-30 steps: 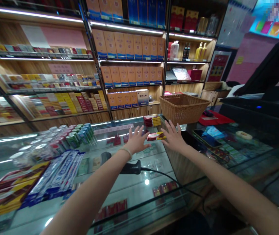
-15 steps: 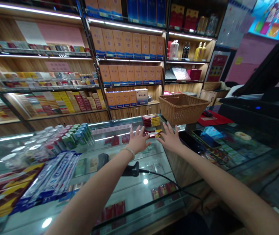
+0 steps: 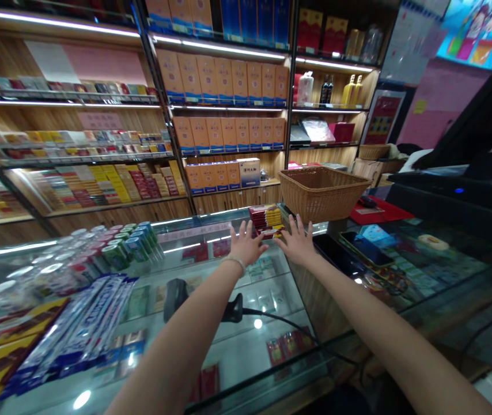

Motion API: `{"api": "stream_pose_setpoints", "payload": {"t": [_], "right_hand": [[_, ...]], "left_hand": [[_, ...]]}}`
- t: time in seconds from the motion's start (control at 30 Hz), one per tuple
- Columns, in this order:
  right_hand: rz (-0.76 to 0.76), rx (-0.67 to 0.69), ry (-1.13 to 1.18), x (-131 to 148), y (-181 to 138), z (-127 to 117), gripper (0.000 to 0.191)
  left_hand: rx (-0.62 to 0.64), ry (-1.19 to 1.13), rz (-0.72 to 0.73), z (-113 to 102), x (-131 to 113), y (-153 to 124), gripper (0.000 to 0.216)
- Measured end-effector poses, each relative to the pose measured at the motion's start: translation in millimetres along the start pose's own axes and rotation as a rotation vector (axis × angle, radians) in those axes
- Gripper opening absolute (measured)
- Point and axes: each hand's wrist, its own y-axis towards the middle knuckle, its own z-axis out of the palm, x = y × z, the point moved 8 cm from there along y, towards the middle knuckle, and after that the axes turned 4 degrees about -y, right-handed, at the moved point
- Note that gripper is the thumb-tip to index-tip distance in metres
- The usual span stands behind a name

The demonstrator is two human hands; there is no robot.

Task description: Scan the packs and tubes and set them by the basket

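Observation:
Both my hands reach forward over the glass counter with fingers spread. My left hand, wearing a bracelet, is at the near left of a small stack of red-and-yellow packets. My right hand is at the stack's near right, just before the wicker basket. Another red-and-yellow packet lies at the foot of the stack, between my fingertips and partly hidden by them. Neither hand grips anything; whether the fingertips touch the packet I cannot tell. Under my left forearm lies a black handheld barcode scanner, partly covered.
Blue-and-white packets, yellow-and-brown packets and rows of small jars and cans cover the counter's left. Two phones lie right of my hand. A black monitor stands far right. The scanner's cable runs right.
The packet between my hands sits closer to the stack than before, and my hands have edged slightly forward. Both stay open. The view has shifted a little.

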Motion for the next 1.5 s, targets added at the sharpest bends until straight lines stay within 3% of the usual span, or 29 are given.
{"api": "stream_pose_setpoints", "payload": {"t": [0.5, 1.0, 1.3, 1.5], "right_hand": [[0.051, 0.155, 0.030, -5, 4, 15, 0.078], [0.059, 0.068, 0.016, -4, 2, 9, 0.079], [0.038, -0.002, -0.031, -2, -2, 1, 0.073], [-0.053, -0.063, -0.071, 13, -3, -15, 0.070]], "left_hand": [[-0.023, 0.011, 0.000, 0, -1, 6, 0.058], [-0.056, 0.024, -0.028, -1, 1, 1, 0.076], [-0.061, 0.011, -0.066, -17, 14, -15, 0.078], [-0.111, 0.006, -0.086, -47, 31, -34, 0.075]]}}
